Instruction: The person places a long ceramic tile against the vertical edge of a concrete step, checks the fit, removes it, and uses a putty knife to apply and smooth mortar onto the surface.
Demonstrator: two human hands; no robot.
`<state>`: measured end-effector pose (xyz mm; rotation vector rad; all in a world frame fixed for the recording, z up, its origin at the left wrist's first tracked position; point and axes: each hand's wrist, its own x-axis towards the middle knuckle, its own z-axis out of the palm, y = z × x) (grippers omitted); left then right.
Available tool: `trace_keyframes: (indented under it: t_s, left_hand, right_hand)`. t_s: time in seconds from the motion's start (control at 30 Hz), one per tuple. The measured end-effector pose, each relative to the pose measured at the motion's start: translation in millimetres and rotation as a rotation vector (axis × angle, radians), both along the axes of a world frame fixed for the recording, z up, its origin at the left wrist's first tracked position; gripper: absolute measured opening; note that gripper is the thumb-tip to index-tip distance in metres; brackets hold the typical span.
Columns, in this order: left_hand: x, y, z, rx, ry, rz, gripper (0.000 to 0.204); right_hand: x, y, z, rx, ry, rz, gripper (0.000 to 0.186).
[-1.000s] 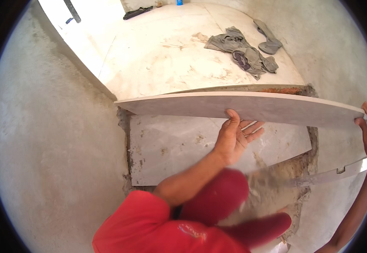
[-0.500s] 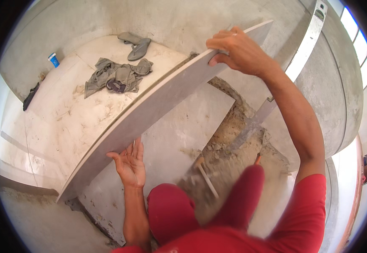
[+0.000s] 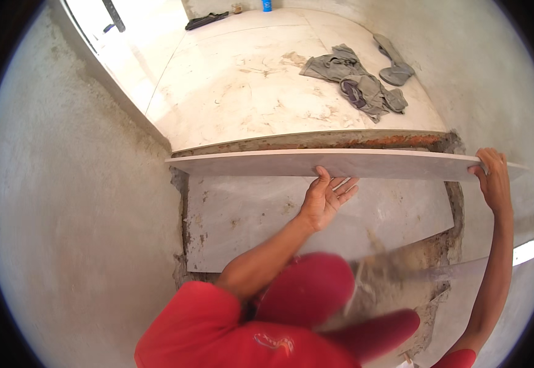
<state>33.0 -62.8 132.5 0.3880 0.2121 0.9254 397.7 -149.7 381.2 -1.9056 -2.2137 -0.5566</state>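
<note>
A long grey tile slab (image 3: 248, 164) stands on edge across the step, in front of the raised white floor. At its right end my right hand (image 3: 494, 178) grips it, fingers over the top edge and thumb on the near face. My left hand (image 3: 325, 201) is at the lower edge near the middle, palm up, thumb touching the face and fingers spread. Below it lies a wider grey tile (image 3: 248, 214), flat, with mortar smears. Whether the slab's lower edge rests on anything is unclear.
Rough mortar (image 3: 429, 257) lies right of the flat tile, under a metal straightedge (image 3: 530, 248). Plastered walls (image 3: 83, 202) close in both sides. On the white floor (image 3: 236, 80) lie a crumpled grey cloth (image 3: 365, 92), flip-flops (image 3: 396, 73) and a blue cup (image 3: 267, 5).
My view has turned and shifted left. The slab, slanted before, now spans level across the step. My right hand keeps its grip at the right end; my left remains palm up at the lower edge.
</note>
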Motion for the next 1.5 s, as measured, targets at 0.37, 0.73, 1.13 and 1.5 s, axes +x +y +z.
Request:
trace_keyframes:
  t_s: [0.37, 0.73, 1.13, 1.5]
  left_hand:
    - [18, 29, -58, -0.181, -0.057, 0.114, 0.046]
    - [26, 26, -23, -0.146, -0.011, 0.229, 0.123]
    - [20, 12, -17, -0.331, 0.038, 0.258, 0.131]
    - [13, -1, -14, -0.196, 0.098, 0.233, 0.12]
  right_hand:
    - [42, 30, -46, 0.041, -0.017, 0.035, 0.03]
    - [36, 57, -72, -0.018, -0.062, -0.059, 0.02]
    - [28, 26, -85, -0.018, 0.021, -0.046, 0.018]
    - [42, -1, -143, -0.054, 0.101, -0.076, 0.021]
